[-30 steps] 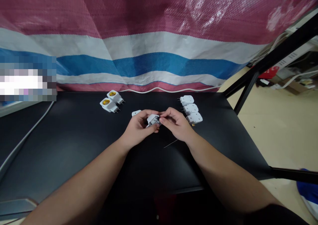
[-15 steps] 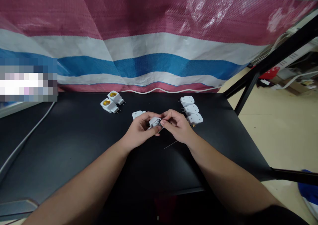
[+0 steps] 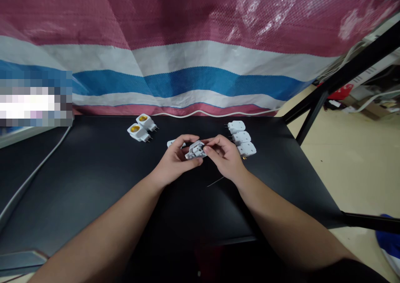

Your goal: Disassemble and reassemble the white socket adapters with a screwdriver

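Note:
Between both hands is a small white plastic housing (image 3: 195, 150) with its inner parts showing. My left hand (image 3: 176, 160) grips it from the left, thumb along its lower edge. The fingers of my right hand (image 3: 224, 155) are pinched on its right side, at a small dark part. Just behind my left fingers another white piece (image 3: 171, 143) lies partly hidden on the black table (image 3: 103, 179). A thin metal rod (image 3: 215, 182) lies below my right hand, its right end covered by the hand.
Two white plug units (image 3: 136, 132) with gold round sockets lie at the back left. Three white pieces (image 3: 242, 138) with pins sit in a row right of my hands. A white cable (image 3: 200, 113) runs along the back edge; a black metal frame (image 3: 312, 112) stands at the right.
The white housing has turned so that more of its inside shows. My left fingers have lifted slightly around it, and the piece behind them is more covered.

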Demonstrator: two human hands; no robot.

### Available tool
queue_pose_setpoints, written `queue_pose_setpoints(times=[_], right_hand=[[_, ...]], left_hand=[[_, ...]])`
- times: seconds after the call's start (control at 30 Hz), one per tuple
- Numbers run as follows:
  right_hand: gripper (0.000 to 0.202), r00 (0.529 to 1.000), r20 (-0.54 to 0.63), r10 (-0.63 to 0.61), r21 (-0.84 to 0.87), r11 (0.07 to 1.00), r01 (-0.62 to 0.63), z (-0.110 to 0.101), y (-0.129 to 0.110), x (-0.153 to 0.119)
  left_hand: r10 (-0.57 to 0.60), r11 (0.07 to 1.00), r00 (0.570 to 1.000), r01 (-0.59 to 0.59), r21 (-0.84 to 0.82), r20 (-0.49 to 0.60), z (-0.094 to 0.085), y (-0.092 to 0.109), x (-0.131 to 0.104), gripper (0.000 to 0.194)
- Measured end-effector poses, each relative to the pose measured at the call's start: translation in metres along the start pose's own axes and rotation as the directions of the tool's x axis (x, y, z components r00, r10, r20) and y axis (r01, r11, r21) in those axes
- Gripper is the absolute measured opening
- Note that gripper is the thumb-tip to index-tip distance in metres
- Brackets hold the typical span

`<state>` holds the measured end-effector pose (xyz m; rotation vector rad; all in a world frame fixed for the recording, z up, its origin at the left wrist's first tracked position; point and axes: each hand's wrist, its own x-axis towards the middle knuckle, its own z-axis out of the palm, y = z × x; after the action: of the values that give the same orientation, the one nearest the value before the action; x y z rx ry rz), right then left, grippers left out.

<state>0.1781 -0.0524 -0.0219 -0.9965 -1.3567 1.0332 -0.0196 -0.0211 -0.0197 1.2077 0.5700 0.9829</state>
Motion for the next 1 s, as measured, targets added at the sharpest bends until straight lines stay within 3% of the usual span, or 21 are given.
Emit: queue_pose_setpoints(times=[0.13, 0.33, 0.67, 0.83, 1.0], right_hand=[[0.032, 1.000, -0.001, 0.031, -0.018, 0.999, -0.031, 0.0006, -0.0003, 0.0006], [0.034, 0.997, -0.010, 0.071, -0.028, 0.997, -0.071, -0.0012, 0.0030, 0.0017], [0.038, 0.990, -0.016, 0.138, -0.029, 0.990, -0.138, 0.0000, -0.0005, 0.0041], [0.025, 0.993, -0.010, 0.121, -0.135, 0.983, -0.121, -0.0019, -0.0036, 0.0042], [0.013, 0.999, 0.037, -0.020, -0.408, 0.912, 0.033, -0.0048, -0.0049, 0.0028]], left_hand=[[0.124, 0.981, 0.992, -0.119, 0.154, -0.022, 0.0008, -0.0006, 0.0010, 0.048], [0.056, 0.980, 0.996, -0.042, 0.195, -0.064, 0.0007, 0.0004, -0.0021, 0.049], [0.099, 0.968, 0.992, -0.077, 0.241, -0.081, 0.0004, -0.0007, 0.0004, 0.051], [0.132, 0.949, 0.981, -0.082, 0.305, -0.146, -0.0012, 0.0003, -0.0005, 0.052], [0.182, 0.912, 0.964, -0.093, 0.398, -0.191, -0.0053, -0.0022, 0.0007, 0.050]])
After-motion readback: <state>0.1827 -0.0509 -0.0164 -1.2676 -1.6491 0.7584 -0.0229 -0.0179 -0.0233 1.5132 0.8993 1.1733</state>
